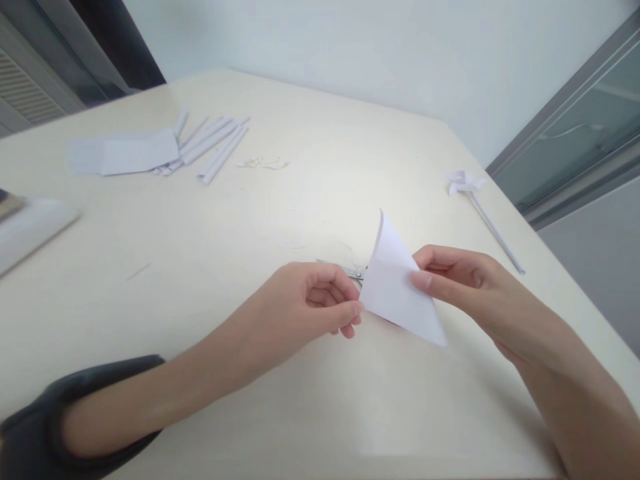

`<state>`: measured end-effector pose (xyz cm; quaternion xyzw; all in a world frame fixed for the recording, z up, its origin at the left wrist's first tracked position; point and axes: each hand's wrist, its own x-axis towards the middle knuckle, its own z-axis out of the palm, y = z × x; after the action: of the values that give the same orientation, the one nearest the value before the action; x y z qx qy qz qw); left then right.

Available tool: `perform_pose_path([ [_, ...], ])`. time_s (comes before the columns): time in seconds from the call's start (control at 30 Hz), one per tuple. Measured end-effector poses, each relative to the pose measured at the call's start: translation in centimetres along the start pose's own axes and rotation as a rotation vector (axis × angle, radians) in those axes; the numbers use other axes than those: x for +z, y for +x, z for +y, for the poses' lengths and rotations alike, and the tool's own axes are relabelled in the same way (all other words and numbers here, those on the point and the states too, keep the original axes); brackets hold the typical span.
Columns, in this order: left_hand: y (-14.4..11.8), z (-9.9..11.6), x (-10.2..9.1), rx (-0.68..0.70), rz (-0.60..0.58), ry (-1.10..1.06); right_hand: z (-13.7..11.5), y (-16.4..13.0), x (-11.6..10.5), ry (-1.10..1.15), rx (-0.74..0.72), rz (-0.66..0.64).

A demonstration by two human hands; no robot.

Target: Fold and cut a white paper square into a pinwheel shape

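Both hands' fingers (423, 280) pinch opposite edges of the folded paper (395, 290).

A pale cream table (320, 153) fills most of the view, its far corner set close against a plain white wall (350, 47). Soft, even light falls across the tabletop, brightest near its middle. At right, a grey-framed glass panel (575, 140) slants down beside the table's edge, with a grey surface below it. At upper left, a dark vertical strip (117, 40) stands next to a grey frame and a slatted vent (25, 90).
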<state>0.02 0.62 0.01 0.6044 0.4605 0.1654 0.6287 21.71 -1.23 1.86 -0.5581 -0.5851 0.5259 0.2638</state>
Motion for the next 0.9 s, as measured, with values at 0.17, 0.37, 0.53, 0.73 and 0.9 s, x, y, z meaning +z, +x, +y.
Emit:
perform_pose_path([
  [0.17,0.23,-0.13,-0.07,0.014,0.024,0.030,0.25,0.26,-0.63,-0.006,-0.033,0.044],
  [0.37,0.29,-0.01,-0.28,0.009,0.042,0.039,0.53,0.17,-0.61,-0.024,-0.046,0.109],
  [0.53,0.16,0.24,-0.31,-0.013,0.011,0.046,0.76,0.16,-0.42,-0.020,-0.043,0.143],
  [0.73,0.33,0.34,-0.30,-0.043,-0.003,0.012,0.81,0.12,-0.30,0.002,-0.046,0.159],
  [0.9,0.76,0.19,-0.27,-0.018,0.009,0.006,0.92,0.37,-0.41,0.033,-0.059,0.138],
])
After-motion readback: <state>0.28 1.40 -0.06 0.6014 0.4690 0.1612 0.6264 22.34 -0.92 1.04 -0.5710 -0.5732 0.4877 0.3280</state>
